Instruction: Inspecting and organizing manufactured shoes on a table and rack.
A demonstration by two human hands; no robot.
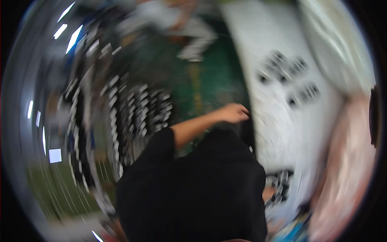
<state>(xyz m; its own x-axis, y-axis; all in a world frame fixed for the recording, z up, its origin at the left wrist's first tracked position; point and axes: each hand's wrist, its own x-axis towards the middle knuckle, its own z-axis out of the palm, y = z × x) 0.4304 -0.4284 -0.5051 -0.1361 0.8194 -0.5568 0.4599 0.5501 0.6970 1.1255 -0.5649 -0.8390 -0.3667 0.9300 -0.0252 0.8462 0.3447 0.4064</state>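
My left hand (236, 113) reaches across in front of my body to the near edge of the white table (270, 133). Its fingers look curled together, and what they hold, if anything, does not show. Low on the right, my right hand (269, 193) is at a cluster of black and silver parts (282, 185) on the table, beside my black shirt. Blur smears its fingers, so I cannot tell whether they grip one of these parts. Farther up the table lie more dark and silver parts (282, 66) in a loose group, with another small group (304, 94) just nearer.
Rows of black and silver pieces (139, 109) stand on the left, blurred. A person (177, 24) in light clothing is beyond the green floor (181, 80) with its yellow line. Pale translucent sheeting (338, 44) and a pinkish bulky thing (346, 161) border the table's right side.
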